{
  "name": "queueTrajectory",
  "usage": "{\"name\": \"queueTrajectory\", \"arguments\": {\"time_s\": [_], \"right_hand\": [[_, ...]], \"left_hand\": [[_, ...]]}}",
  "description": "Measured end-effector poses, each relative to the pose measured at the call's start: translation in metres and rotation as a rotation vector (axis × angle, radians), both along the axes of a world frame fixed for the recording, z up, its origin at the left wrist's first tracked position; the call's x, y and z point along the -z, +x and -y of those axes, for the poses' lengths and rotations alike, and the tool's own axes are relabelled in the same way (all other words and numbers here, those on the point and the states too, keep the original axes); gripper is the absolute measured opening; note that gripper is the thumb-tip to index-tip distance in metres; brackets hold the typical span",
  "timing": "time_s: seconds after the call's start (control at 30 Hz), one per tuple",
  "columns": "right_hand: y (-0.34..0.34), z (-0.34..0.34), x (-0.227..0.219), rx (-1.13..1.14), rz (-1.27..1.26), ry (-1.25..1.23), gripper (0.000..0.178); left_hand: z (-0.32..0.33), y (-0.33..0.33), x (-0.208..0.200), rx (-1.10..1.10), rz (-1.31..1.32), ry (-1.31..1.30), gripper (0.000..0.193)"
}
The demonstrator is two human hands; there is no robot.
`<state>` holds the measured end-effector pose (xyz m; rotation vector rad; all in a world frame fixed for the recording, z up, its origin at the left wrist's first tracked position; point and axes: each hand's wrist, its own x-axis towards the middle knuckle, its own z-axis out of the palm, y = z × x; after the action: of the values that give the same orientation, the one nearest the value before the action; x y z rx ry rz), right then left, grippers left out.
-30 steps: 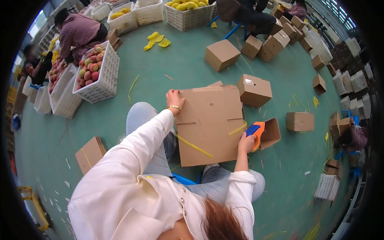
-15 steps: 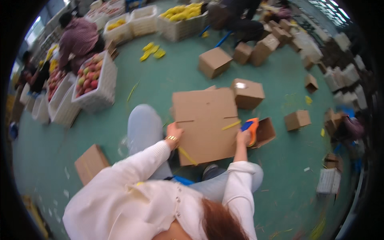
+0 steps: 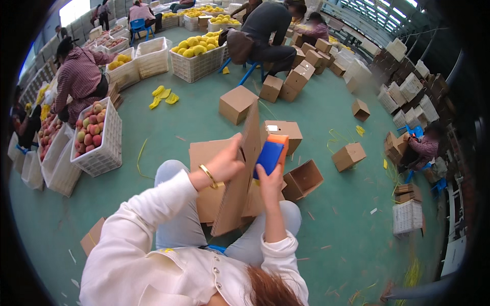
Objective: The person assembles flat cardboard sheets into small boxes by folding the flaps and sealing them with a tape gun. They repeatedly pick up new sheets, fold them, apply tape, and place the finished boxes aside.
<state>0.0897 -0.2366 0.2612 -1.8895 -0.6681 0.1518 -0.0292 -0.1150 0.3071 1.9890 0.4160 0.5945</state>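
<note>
A cardboard sheet [image 3: 236, 188], scored like a flattened box, stands nearly on edge above my lap, its thin side toward me. My left hand [image 3: 224, 166] presses against its left face near a dark slot, fingers curled and some fingertips hidden by the board. On the board's right side, my right hand [image 3: 270, 181] is closed around an orange-and-blue hand tool [image 3: 270, 157] whose exact kind I cannot make out. A bit of yellow shows under the tool. Behind the standing sheet, more flat cardboard [image 3: 204, 153] lies across my knees.
Made-up cartons stand ahead, including an open box [image 3: 303, 179] by my right knee and a closed box [image 3: 238, 104] farther off. A crate of peaches [image 3: 98, 135] is at left, a crate of yellow-wrapped fruit [image 3: 198, 58] beyond. Other people sit working around.
The cardboard sheet has turned from lying flat to standing on edge. My left hand has moved up and across its face; the tool in my right hand has shifted left and now points upward.
</note>
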Motion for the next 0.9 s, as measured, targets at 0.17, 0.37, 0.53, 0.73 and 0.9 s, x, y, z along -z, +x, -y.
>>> {"name": "queueTrajectory", "arguments": {"time_s": [0.17,0.37,0.53,0.73,0.9], "right_hand": [[-0.013,0.015,-0.010,-0.021,-0.076,0.081,0.053],[-0.028,0.049,-0.022,-0.055,-0.188,0.074,0.071],[-0.024,0.057,-0.036,-0.161,-0.274,0.125,0.075],[-0.007,0.077,-0.034,-0.182,-0.379,0.169,0.062],[-0.013,0.079,-0.062,0.049,0.057,-0.083,0.046]], "left_hand": [[0.031,0.022,-0.018,0.069,-0.098,-0.407,0.063],[0.046,0.039,0.014,0.108,-0.016,-0.540,0.067],[0.044,0.034,-0.004,0.199,-0.131,-0.709,0.086],[0.020,0.027,0.001,0.137,-0.123,-0.462,0.081],[-0.004,0.017,-0.034,0.225,-0.286,-0.137,0.044]]}}
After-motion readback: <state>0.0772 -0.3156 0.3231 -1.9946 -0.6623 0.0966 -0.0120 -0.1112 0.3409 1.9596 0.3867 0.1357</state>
